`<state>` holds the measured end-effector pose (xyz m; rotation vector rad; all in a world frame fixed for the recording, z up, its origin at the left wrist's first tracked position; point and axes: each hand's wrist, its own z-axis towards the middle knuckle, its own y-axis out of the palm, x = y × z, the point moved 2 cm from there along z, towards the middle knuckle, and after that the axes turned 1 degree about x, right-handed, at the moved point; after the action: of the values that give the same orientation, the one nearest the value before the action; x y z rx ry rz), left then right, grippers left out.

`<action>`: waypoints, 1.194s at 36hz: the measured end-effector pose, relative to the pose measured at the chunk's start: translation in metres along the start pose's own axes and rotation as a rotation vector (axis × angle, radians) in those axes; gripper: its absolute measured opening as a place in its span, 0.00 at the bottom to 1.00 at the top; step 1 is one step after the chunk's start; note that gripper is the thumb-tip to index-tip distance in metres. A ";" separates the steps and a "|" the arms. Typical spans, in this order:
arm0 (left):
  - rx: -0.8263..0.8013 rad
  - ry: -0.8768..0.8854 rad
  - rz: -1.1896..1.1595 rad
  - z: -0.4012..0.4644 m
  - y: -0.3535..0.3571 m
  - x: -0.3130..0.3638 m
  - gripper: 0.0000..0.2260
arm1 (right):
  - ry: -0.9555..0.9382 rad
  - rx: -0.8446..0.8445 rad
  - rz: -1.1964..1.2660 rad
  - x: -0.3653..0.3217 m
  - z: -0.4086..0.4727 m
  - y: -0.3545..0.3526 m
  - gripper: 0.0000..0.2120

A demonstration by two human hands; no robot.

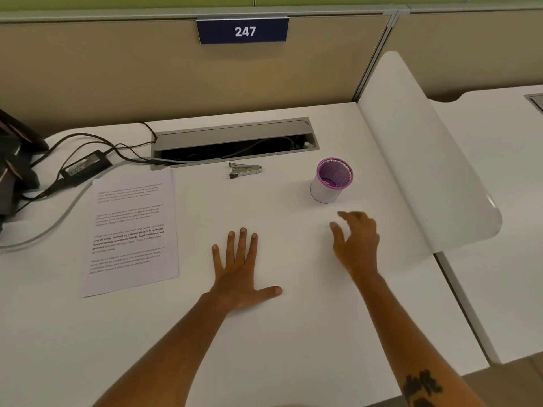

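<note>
My left hand (239,268) lies flat on the white desk (279,333), fingers spread and straight, thumb out to the right. My right hand (357,242) hovers just above the desk with loosely curled fingers, holding nothing, a short way in front of a purple mesh pen cup (332,180). A small metal stapler (245,170) lies on the desk beyond my left hand. A printed sheet of paper (132,230) lies to the left of my left hand.
An open cable hatch (235,142) is set into the desk's back. A black power adapter (86,165) with cables and dark equipment (14,160) sit at the far left. A white divider panel (426,160) borders the right side. A sign reading 247 (243,30) hangs on the partition.
</note>
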<state>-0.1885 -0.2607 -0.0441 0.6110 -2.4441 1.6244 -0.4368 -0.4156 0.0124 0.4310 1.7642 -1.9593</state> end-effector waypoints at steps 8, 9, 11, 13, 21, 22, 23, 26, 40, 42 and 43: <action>-0.018 -0.007 0.017 0.000 -0.001 0.002 0.65 | 0.002 -0.142 -0.389 0.009 -0.043 0.036 0.32; -0.018 -0.008 0.020 0.000 -0.001 0.002 0.65 | 0.003 -0.149 -0.395 0.007 -0.043 0.038 0.32; -0.018 -0.008 0.020 0.000 -0.002 0.002 0.65 | 0.004 -0.159 -0.394 0.002 -0.041 0.041 0.31; -0.019 -0.007 0.018 0.000 -0.002 0.002 0.65 | -0.008 -0.165 -0.385 -0.001 -0.040 0.043 0.30; -0.025 -0.007 0.017 0.000 -0.003 0.002 0.65 | -0.040 -0.175 -0.321 0.005 -0.032 0.042 0.26; -0.026 -0.006 0.015 0.000 -0.003 0.002 0.65 | -0.028 -0.159 -0.287 0.007 -0.031 0.041 0.25; -0.027 -0.006 0.014 -0.001 -0.004 0.003 0.65 | -0.009 -0.134 -0.239 0.010 -0.029 0.041 0.24; -0.036 -0.005 0.014 -0.002 -0.005 0.004 0.64 | 0.062 -0.048 -0.094 0.012 -0.021 0.039 0.21; -0.039 -0.010 0.014 -0.001 -0.005 0.004 0.64 | 0.125 0.022 0.059 -0.002 -0.002 0.040 0.09; -0.036 -0.010 0.014 -0.002 -0.005 0.004 0.64 | 0.124 0.025 0.051 -0.004 -0.002 0.040 0.09; -0.035 -0.009 0.012 -0.002 -0.005 0.004 0.64 | 0.126 0.026 0.049 -0.005 -0.001 0.039 0.09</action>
<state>-0.1901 -0.2616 -0.0381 0.6009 -2.4818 1.5838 -0.4116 -0.4164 -0.0177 0.6127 1.7884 -1.9610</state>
